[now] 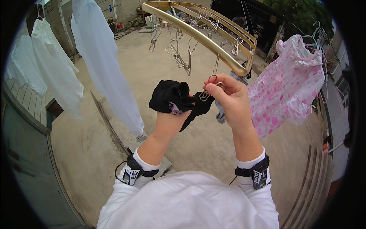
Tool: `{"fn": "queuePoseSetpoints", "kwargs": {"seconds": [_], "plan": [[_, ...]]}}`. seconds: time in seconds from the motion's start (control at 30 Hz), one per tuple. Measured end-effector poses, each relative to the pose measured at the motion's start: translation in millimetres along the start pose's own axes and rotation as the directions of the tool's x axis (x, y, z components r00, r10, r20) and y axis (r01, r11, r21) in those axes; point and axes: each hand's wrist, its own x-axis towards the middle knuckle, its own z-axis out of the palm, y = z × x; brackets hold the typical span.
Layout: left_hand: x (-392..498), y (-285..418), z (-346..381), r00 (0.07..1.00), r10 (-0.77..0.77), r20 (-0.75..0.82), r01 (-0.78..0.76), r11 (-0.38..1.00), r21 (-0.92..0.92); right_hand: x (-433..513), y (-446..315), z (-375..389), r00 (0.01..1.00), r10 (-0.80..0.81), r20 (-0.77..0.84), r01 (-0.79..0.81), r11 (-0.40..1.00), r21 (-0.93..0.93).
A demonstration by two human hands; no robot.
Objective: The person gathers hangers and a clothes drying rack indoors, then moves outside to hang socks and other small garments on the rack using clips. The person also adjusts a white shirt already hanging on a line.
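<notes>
Bunched black cloth, like socks, with a purple patterned patch covers the fingers of my left hand, which grips it. A black sock end reaches right from it to the wire clothespin. My right hand pinches that clothespin between thumb and fingers, just under the near rail of a gold-coloured metal drying rack. Further wire clothespins dangle from the rack. Behind my right hand hangs a grey cloth piece, partly hidden.
White garments and a long pale garment hang at the left. A pink-dotted white dress and coloured hangers hang at the right. Below lies a concrete yard floor; a grey-green metal door stands lower left.
</notes>
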Motion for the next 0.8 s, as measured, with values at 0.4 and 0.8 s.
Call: {"fn": "queuePoseSetpoints", "kwargs": {"seconds": [0.4,0.8], "plan": [[6.3,4.8,9.6,0.997,-0.079,0.005,0.079,0.981,-0.177,0.3,9.6,-5.6,0.992,-0.111,0.052,0.122,0.921,-0.371],[-45.1,-26.8,-11.4,0.934,-0.355,0.034,0.341,0.863,-0.372,-15.4,14.4,-66.8,0.922,-0.319,-0.219,0.166,0.837,-0.521]]}}
